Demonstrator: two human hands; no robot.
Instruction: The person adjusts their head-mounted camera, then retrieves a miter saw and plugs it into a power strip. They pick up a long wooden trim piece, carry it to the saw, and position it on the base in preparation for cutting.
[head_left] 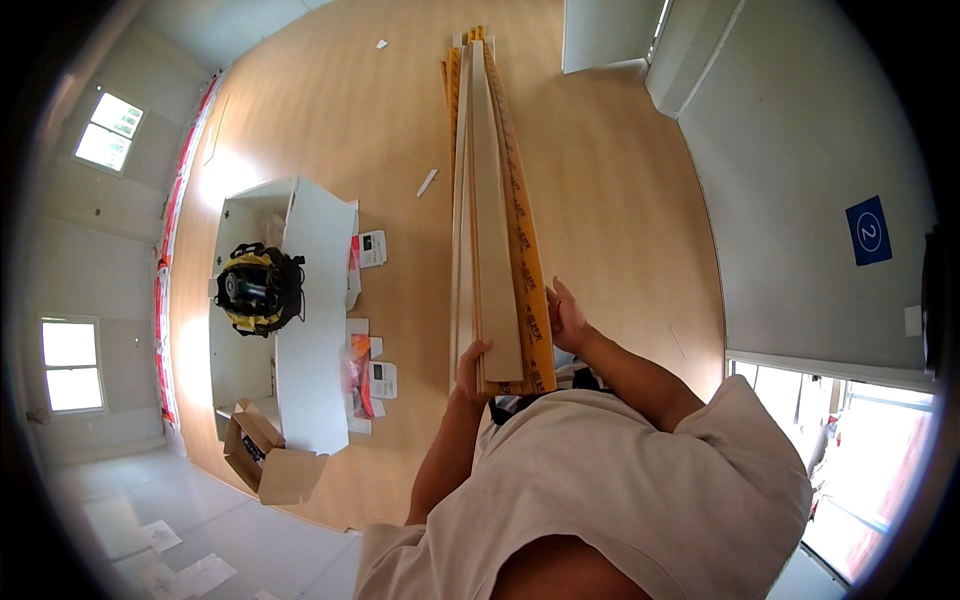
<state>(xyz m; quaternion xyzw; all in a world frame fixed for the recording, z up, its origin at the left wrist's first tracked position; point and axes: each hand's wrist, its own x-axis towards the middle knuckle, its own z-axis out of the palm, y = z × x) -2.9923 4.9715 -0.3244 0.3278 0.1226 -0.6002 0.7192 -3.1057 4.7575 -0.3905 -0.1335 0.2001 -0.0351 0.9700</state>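
A bundle of long, narrow beige boards point(495, 240) stretches away from my body, its near end at my waist. Orange printed wrapping point(536, 325) runs along the right side of the bundle and shows again at its far end. My left hand point(472, 368) is closed around the left edge of the near end, thumb on top. On the other side, my right hand point(566, 315) has its fingers stretched out and its palm facing the wrapped edge. Whether it touches that edge I cannot tell.
To the left stands a white cabinet point(312, 320) with a black and yellow tool bag point(262, 290) on it. An open cardboard box point(262, 455) sits by its near end. Small white packages point(383, 380) lie alongside. A white scrap point(427, 182) is on the wood-look floor.
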